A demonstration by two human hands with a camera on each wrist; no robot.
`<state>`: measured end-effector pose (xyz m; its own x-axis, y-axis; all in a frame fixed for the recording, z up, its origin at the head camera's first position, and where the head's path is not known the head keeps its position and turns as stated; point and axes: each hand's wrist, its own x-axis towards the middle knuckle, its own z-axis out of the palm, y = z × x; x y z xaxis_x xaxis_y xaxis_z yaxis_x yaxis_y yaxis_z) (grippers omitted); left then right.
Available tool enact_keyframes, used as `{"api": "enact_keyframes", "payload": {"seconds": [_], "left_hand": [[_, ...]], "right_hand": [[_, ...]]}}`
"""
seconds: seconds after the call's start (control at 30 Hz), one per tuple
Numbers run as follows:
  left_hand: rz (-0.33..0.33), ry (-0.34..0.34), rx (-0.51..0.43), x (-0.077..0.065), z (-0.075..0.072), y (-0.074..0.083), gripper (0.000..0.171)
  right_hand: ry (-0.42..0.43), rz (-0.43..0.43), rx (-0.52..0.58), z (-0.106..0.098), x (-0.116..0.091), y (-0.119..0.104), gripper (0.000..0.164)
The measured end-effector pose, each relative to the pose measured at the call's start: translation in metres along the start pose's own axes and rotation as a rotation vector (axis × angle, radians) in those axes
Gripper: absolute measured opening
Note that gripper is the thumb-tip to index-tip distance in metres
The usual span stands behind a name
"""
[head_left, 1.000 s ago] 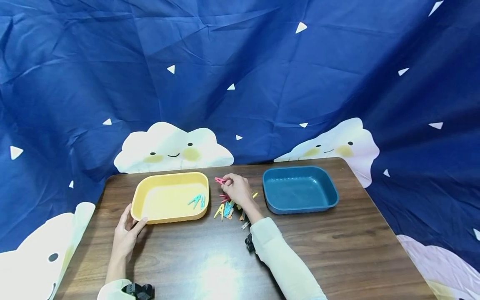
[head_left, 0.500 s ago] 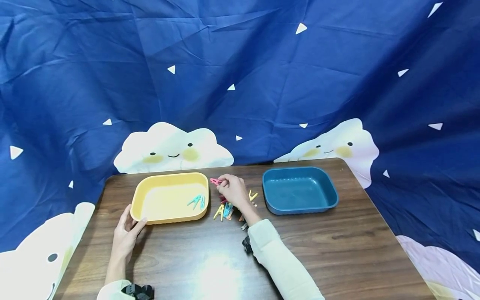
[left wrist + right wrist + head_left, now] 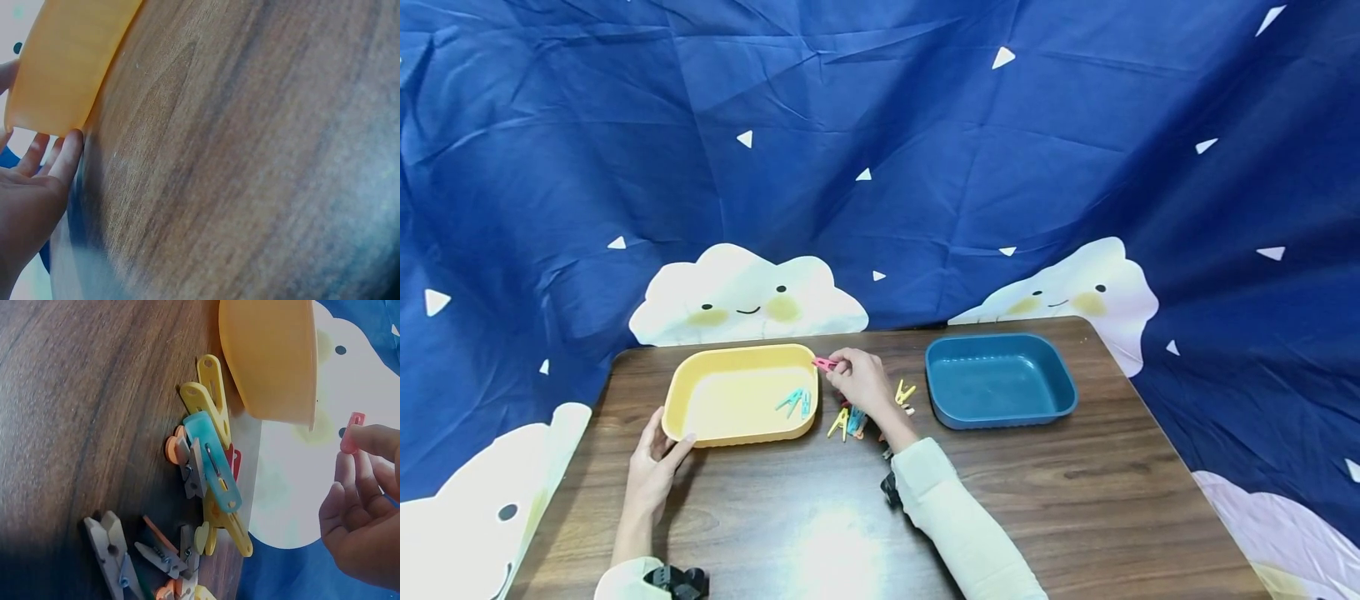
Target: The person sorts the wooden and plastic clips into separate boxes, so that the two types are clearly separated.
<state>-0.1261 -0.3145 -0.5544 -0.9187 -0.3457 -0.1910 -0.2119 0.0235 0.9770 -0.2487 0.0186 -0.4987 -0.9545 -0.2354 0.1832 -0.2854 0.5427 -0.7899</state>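
Observation:
In the head view, my left hand (image 3: 649, 479) grips the near-left corner of a yellow plastic bin (image 3: 745, 438), thumb at its rim. Two turquoise clothespins (image 3: 790, 402) lie inside the bin, towards its right end. My right hand (image 3: 865, 382) pinches a pink clothespin (image 3: 355, 425) between thumb and fingers, just at the bin's right rim. Below that hand is a small pile on the table: a turquoise clothespin (image 3: 212, 464), yellow clothespins (image 3: 214, 403), a red one and several wooden ones (image 3: 109, 550). The right forearm partly hides the pile in the head view.
A dark blue plastic bin (image 3: 1000, 418), with nothing in it, stands to the right of the pile. Both bins are on a brown wooden table (image 3: 760, 517). Behind the table's far edge hangs a blue curtain (image 3: 910, 208) with clouds and white triangles.
My right hand has moved left with the pink clothespin, from over the pile to the yellow bin's right rim. My left hand has stayed at the bin's corner.

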Motion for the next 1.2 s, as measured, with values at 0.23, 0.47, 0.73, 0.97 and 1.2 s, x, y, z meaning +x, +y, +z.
{"api": "enact_keyframes", "payload": {"seconds": [0.23, 0.47, 0.73, 0.97, 1.2], "left_hand": [[-0.012, 0.001, 0.008, 0.000, 0.000, 0.000, 0.089], [-0.018, 0.001, 0.014, -0.002, 0.000, -0.001, 0.089], [-0.016, -0.002, 0.007, 0.000, -0.001, -0.001, 0.088], [-0.017, 0.006, 0.004, 0.002, -0.001, -0.002, 0.088], [-0.008, 0.007, -0.009, 0.001, 0.000, -0.002, 0.088]], "right_hand": [[-0.023, 0.005, -0.021, 0.004, -0.002, -0.003, 0.019], [-0.035, -0.003, -0.019, 0.007, -0.003, -0.008, 0.019], [-0.057, -0.033, -0.021, 0.015, -0.003, -0.014, 0.020], [-0.090, -0.043, -0.052, 0.024, -0.002, -0.020, 0.021], [-0.115, -0.062, -0.075, 0.032, -0.003, -0.022, 0.015]]}}
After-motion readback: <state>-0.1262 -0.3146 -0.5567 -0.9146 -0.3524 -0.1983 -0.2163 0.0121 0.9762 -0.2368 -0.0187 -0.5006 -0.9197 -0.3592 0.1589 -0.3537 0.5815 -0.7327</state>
